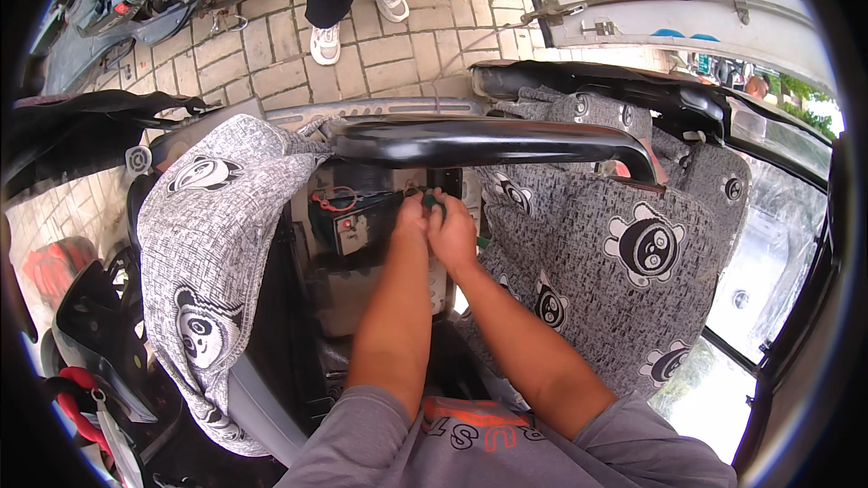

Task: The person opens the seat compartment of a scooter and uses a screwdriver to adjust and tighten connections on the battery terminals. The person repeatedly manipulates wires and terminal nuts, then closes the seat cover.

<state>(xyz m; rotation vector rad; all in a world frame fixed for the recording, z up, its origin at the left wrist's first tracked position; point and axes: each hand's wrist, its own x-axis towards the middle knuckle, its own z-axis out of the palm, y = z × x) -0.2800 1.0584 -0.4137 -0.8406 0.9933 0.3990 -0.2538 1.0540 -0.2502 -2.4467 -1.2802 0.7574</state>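
At nine o'clock a panda-print seat cover (212, 244) hangs over a raised seat. Toward centre, a black battery (348, 221) with red wires sits in the open compartment. The left hand (411, 217) and right hand (452, 233) meet just right of it, pinching a small dark-green part (435, 203); it is mostly hidden, so its axis and each grip's closure cannot be told.

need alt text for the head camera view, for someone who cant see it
Both bare hands, left hand and right hand, meet over a dark battery with red wires in an open compartment, gripping a small dark green part. Grey panda-print seat covers flank it; another person's white shoes stand on paving behind.
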